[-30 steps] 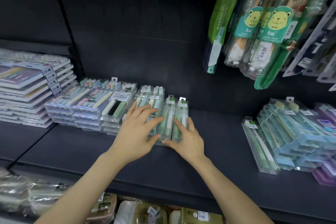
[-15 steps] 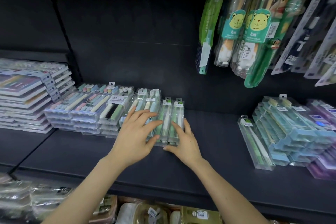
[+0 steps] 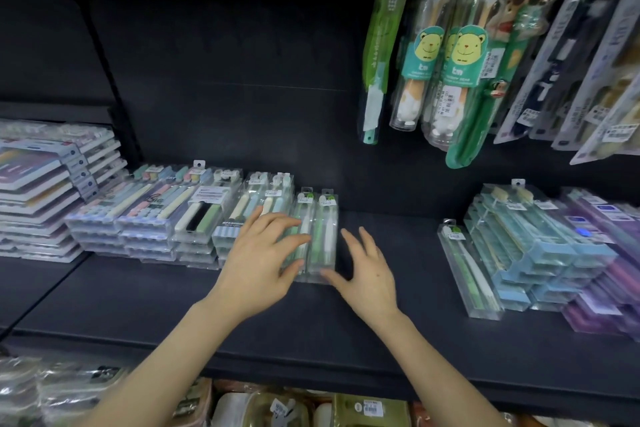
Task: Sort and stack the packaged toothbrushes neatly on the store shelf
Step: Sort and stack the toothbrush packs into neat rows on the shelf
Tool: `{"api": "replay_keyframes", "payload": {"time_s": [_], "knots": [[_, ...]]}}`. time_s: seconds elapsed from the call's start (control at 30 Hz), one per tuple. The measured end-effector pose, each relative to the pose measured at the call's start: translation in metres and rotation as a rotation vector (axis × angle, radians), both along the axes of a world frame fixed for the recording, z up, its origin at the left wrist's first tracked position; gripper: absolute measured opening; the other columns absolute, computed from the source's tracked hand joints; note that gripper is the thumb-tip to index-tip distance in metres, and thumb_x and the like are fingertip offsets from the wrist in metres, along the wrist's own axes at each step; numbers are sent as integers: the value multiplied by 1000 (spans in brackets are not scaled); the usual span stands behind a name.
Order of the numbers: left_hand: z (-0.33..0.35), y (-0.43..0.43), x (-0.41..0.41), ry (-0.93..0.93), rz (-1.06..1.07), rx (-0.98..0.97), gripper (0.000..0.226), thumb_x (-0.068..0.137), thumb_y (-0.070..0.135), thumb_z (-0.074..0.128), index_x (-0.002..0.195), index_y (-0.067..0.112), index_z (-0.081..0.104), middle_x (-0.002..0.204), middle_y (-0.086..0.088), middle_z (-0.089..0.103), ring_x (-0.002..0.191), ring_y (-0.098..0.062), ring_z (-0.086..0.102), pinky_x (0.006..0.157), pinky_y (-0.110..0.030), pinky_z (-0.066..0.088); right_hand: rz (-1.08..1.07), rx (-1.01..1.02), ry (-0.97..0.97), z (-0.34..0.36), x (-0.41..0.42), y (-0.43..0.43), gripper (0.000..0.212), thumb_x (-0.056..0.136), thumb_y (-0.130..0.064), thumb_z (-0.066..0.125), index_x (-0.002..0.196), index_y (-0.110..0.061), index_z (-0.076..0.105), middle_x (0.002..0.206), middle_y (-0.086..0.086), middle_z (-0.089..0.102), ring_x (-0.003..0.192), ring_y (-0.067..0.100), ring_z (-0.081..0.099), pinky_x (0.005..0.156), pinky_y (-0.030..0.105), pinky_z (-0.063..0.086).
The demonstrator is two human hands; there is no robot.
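R hand [image 3: 369, 274] lifted off pack [image 3: 323, 236]; tm packs [image 3: 464, 69] above.

Bare left grip [image 3: 257, 265], bare right grip [image 3: 369, 274], bare slim forearms [image 3: 166, 355]

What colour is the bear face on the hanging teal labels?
Yellow bear face, seen best in the head view.

"tm" on teal bear-label tubes [image 3: 462, 55], hanging above the shelf's [image 3: 381, 340] right end. "BiG", faint, on pastel multipack [image 3: 152, 199], left end. Price stickers illegible.
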State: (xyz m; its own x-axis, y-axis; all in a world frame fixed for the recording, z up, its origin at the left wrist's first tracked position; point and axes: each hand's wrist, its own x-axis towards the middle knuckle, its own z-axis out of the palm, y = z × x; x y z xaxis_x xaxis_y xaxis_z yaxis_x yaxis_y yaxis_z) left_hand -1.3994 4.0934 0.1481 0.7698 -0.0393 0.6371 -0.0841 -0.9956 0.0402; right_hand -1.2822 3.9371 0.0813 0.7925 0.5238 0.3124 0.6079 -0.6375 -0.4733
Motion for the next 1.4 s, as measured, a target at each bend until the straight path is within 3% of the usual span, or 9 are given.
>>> {"api": "replay_keyframes", "payload": {"time_s": [0.17,0.33,0.47,0.73,0.8,0.9,1.0,1.13,1.4], "knots": [[-13,-34,24,15,-56,-9,34,65,12,85,97,9,74,103,-10,68,99,-32,65,100,-57,41,-482,-79,-266,8,18,-96,39,78,-19,77,107,4,66,110,29,62,90,44,61,68,45,52],[-31,-50,35,163,60,4,41,61,15,87,98,5,72,102,-14,69,99,-35,66,88,-49,52,-573,-540,-86,4,26,-136,40,96,-40,50,120,-8,54,118,12,53,109,29,51,80,33,47],[-44,-46,36,316,132,-38,49,62,15,86,107,3,71,106,-17,68,103,-39,65,80,-46,56,-509,-422,-25,-2,21,-127,43,94,-43,51,122,-10,51,116,13,50,107,29,51,83,31,45],[-51,-42,32,446,203,-120,57,97,34,46,149,16,30,152,-9,31,143,-26,23,116,-34,22,-442,38,32,26,12,-106,39,83,-18,66,120,-3,63,78,16,62,83,31,57,75,38,44],[-37,-42,24,378,150,-155,51,92,26,59,139,11,47,142,-14,46,136,-32,38,109,-39,36,-385,137,-19,36,3,-90,35,79,-14,70,112,-2,68,68,7,56,75,29,56,73,36,43],[-23,-30,7,84,128,-139,30,86,22,60,110,5,68,117,-14,64,112,-33,59,90,-42,52,-294,236,-52,49,-10,-53,38,78,-18,73,114,-8,70,70,0,50,71,21,52,72,30,40],[-13,-7,-8,4,243,-125,37,88,28,47,109,7,69,116,-13,63,109,-33,58,95,-48,46,-198,222,-56,53,-16,-9,41,82,-24,68,121,-12,66,80,5,56,82,21,52,77,29,40],[-15,16,-12,68,339,-84,43,91,33,39,114,11,68,117,-13,63,112,-35,57,106,-54,32,-173,80,-55,50,-17,44,36,87,-33,58,117,-14,64,92,5,53,90,19,43,73,26,33],[-30,33,-11,167,296,-103,43,93,32,36,115,13,67,115,-10,65,112,-32,59,105,-55,37,11,-25,0,24,-12,63,56,85,-56,56,133,-26,55,128,-1,52,116,23,43,96,32,28]]}}
